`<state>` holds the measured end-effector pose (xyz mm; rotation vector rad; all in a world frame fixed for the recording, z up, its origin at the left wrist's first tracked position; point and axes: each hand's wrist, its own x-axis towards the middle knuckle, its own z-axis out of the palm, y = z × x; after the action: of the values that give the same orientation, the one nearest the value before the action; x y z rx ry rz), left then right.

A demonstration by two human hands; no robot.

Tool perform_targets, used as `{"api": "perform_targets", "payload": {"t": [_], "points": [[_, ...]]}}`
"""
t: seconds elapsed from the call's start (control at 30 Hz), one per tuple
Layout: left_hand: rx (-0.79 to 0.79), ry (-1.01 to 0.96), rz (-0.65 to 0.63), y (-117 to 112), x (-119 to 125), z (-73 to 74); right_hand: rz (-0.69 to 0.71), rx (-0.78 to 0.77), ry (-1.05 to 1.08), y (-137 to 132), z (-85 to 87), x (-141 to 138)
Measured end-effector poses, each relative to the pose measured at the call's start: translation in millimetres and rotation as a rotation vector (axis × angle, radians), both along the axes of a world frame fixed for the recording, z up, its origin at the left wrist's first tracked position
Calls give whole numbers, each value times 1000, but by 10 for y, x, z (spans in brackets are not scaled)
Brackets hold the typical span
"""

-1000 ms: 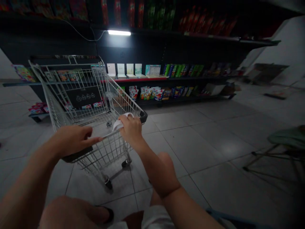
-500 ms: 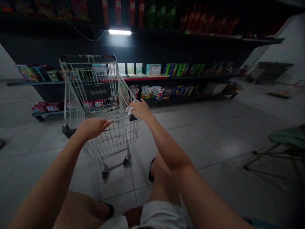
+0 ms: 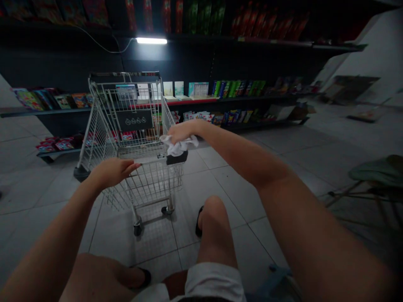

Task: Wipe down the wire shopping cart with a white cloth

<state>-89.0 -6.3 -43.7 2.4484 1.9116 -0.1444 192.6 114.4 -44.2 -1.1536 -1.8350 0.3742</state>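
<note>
A wire shopping cart [image 3: 135, 126] stands on the tiles in front of me, with its black-ended handle [image 3: 151, 158] nearest me. My right hand [image 3: 181, 132] is pressing a crumpled white cloth [image 3: 179, 146] onto the right end of the handle, just above the black grip. My left hand [image 3: 111, 173] lies flat with fingers extended, at the handle's left part. The cart's basket holds nothing I can make out. The left end of the handle is hidden by my left hand.
Dark store shelves [image 3: 220, 100] with books and packets run behind the cart, under a lit tube lamp [image 3: 151, 40]. A folding chair with a green seat [image 3: 376, 174] stands at the right. My knees and sandals show below.
The cart has rolled farther away and turned straighter toward the shelves. My right hand has carried the cloth along the handle to its right end, and my right arm now reaches across more.
</note>
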Motion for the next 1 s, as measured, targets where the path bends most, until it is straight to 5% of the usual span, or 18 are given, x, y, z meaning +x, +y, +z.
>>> {"api": "perform_targets", "payload": {"t": [0.1,0.17,0.23,0.33,0.43,0.53,0.63,0.77,0.87,1.0], "points": [[-61,-43,8,37,-1,28,314,-63,-244,-11,294,253],[-69,-74,-23,96,119,44,347,73,-258,-185,192,360],[-22,-115,-114,189,348,47,139,282,-129,-434,-221,323],[13,-200,-242,365,775,16,-115,321,-101,-751,-1192,14],[-105,-220,-227,509,1066,-30,-144,188,-145,-885,-2065,-323],[-170,-218,-207,567,1124,-47,-79,140,-151,-906,-2496,-384],[-181,-223,-194,571,1080,-32,-54,141,-112,-884,-2516,-167],[-183,-222,-181,575,1067,-24,-223,144,51,-734,-2230,64],[-167,-218,-184,585,1090,-31,-267,115,152,-572,-2063,-16],[-154,-212,-188,576,1102,-25,-296,138,230,-476,-2091,-93]]}}
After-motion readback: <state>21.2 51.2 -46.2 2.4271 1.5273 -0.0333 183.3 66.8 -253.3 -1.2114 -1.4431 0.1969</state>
